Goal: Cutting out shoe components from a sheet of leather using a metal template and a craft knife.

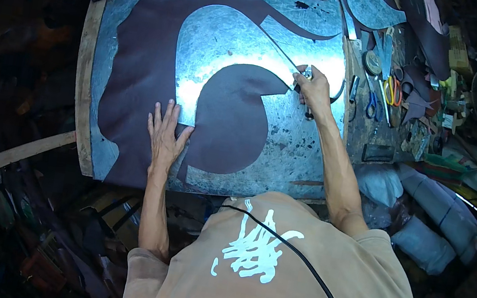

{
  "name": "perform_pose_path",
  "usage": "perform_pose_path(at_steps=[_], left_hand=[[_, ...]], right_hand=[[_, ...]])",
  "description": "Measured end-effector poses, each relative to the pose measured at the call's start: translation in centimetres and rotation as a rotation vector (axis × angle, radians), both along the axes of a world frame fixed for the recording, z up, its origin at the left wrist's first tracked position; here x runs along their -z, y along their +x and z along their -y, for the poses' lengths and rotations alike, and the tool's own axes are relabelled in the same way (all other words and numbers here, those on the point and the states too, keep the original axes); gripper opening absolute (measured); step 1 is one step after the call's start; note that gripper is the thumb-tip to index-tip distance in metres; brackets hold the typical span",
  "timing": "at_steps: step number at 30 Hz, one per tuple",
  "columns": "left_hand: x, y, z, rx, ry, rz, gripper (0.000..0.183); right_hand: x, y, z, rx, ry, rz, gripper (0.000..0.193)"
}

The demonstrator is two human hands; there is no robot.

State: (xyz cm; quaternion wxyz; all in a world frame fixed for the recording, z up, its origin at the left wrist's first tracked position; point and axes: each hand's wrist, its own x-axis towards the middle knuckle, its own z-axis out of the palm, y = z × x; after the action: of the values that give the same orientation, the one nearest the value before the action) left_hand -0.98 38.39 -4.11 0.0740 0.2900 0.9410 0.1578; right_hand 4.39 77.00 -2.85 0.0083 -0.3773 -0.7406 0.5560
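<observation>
A large sheet of dark brown leather [138, 64] lies over a grey metal-looking table top [294, 151]. My left hand [165, 137] rests open on it, fingers spread, near the lower edge of a curved gap in the leather. Beside that hand lies a rounded dark leather piece [233, 120] with a notch at its upper right. My right hand [313, 89] is closed around a small tool with a metallic part [308, 71]; the fingers hide most of it, so its kind is unclear. A thin dark strip [279, 48] runs from the leather's edge to that hand.
Along the right side of the table lie blue-handled scissors [372, 106], orange-and-yellow-handled scissors [392, 91], a round tin-like object [372, 62] and leather scraps [418, 107]. A wooden edge strip [83, 87] borders the left. Wrapped rolls [439, 202] stand at the lower right. A black cable [313, 270] crosses my shirt.
</observation>
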Motion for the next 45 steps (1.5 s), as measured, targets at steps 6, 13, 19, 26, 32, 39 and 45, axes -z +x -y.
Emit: perform_pose_path(at_steps=[6, 13, 19, 26, 32, 39, 45], left_hand=[[-0.3, 0.3, -0.6, 0.004, 0.002, -0.001, 0.068], [-0.2, 0.1, -0.8, 0.004, 0.05, -0.004, 0.064], [-0.2, 0.5, -0.6, -0.008, 0.076, -0.005, 0.064], [0.2, 1.0, -0.4, -0.021, 0.136, -0.004, 0.062], [0.1, 0.3, -0.1, -0.015, 0.186, -0.053, 0.056], [1.4, -0.3, 0.5, -0.044, 0.268, 0.012, 0.049], [1.5, 0.2, 0.9, -0.06, 0.273, 0.026, 0.048]], right_hand=[[-0.1, -0.3, -0.1, 0.018, -0.031, -0.01, 0.02], [-0.1, -0.2, 0.0, 0.044, -0.071, -0.039, 0.017], [0.6, -0.3, -0.3, -0.009, -0.028, -0.027, 0.02], [0.6, -0.9, -0.9, -0.136, 0.169, 0.116, 0.023], [2.5, -1.1, -2.3, -0.351, 0.61, -0.049, 0.036], [0.9, -1.2, -2.1, -0.318, 0.415, 0.098, 0.028], [1.3, -0.9, -1.8, -0.297, 0.322, 0.083, 0.028]])
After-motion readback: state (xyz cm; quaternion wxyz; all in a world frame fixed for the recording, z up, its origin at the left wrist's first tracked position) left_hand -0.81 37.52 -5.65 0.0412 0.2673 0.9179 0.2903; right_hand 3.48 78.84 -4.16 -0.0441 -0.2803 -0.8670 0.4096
